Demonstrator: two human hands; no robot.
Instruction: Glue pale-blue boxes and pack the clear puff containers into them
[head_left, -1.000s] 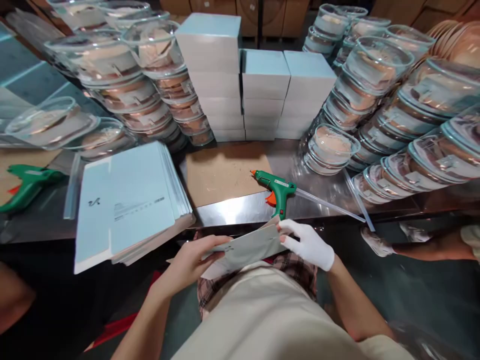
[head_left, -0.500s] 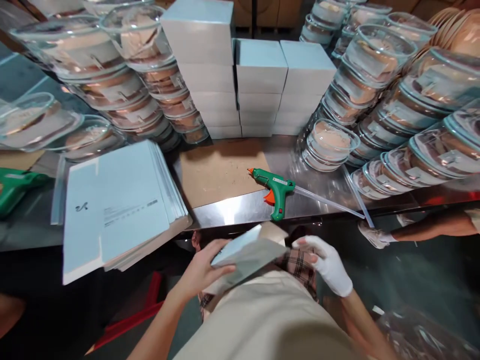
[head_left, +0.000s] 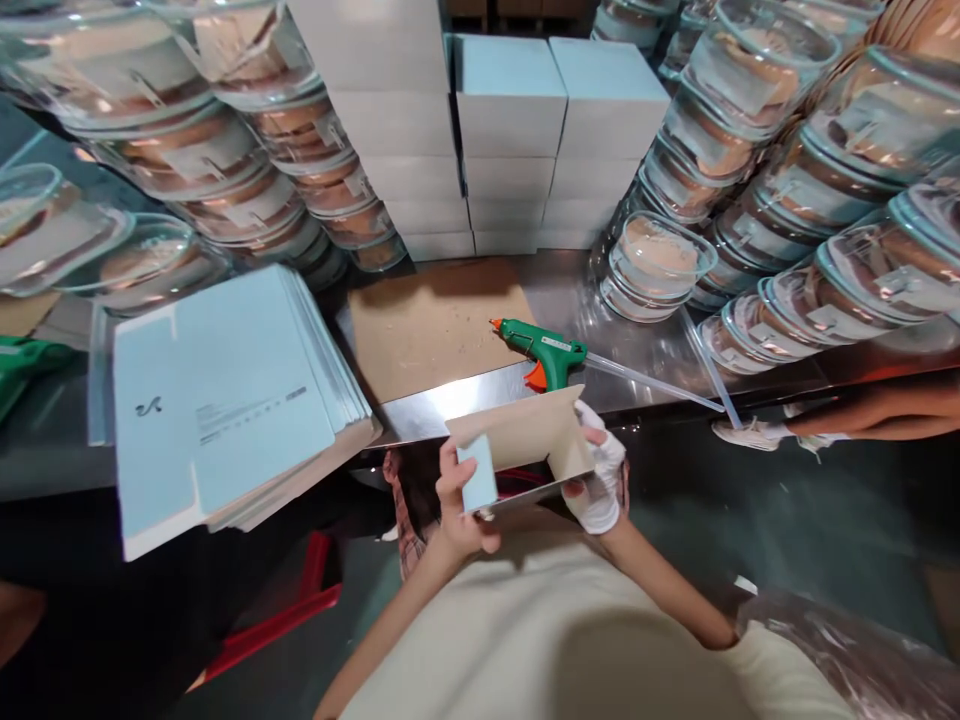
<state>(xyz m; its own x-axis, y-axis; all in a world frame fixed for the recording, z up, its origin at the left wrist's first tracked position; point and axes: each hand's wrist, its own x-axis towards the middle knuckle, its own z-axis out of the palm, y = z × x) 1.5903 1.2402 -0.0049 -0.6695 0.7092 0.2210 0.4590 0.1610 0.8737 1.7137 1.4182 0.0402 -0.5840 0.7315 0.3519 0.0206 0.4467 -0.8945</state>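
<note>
Bare left hand and white-gloved right hand pinch opposite ends of an opened carton, held close to the wearer's body; its pale blue flap sits against the left fingers. Just beyond the hands, a green hot-glue gun lies on the metal table, nozzle over a cardboard sheet. Left of the left hand rests a pile of flat printed cartons. Farther past both hands stand white boxes with blue tops, flanked by stacked clear round containers.

Box between both hands
</note>
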